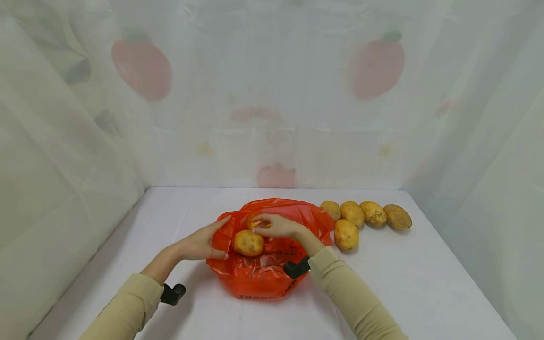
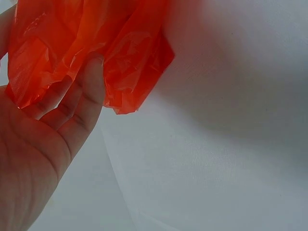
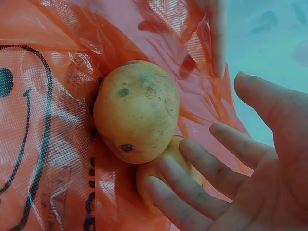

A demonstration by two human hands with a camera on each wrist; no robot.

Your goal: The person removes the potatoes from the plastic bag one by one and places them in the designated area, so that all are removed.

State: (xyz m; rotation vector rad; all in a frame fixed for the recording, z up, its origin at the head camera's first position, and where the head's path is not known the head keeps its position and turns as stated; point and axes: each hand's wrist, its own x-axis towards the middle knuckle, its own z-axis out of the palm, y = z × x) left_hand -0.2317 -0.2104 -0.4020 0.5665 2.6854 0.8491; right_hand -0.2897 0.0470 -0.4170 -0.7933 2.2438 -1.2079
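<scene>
Red plastic bag (image 1: pixel 259 285) gripped by left hand (image 1: pixel 199 243); right hand (image 1: pixel 279 226) loosely spread beside 2 potatoes (image 1: pixel 246 244) inside.

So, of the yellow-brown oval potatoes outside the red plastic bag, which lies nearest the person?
The yellow-brown oval potato just right of the red plastic bag, alone in front; the other four potatoes form a row behind it.

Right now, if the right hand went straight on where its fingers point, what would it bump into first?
The right hand would probably meet the partly covered potato in the red bag first. Depth is unclear, so it may already be touching.
</scene>
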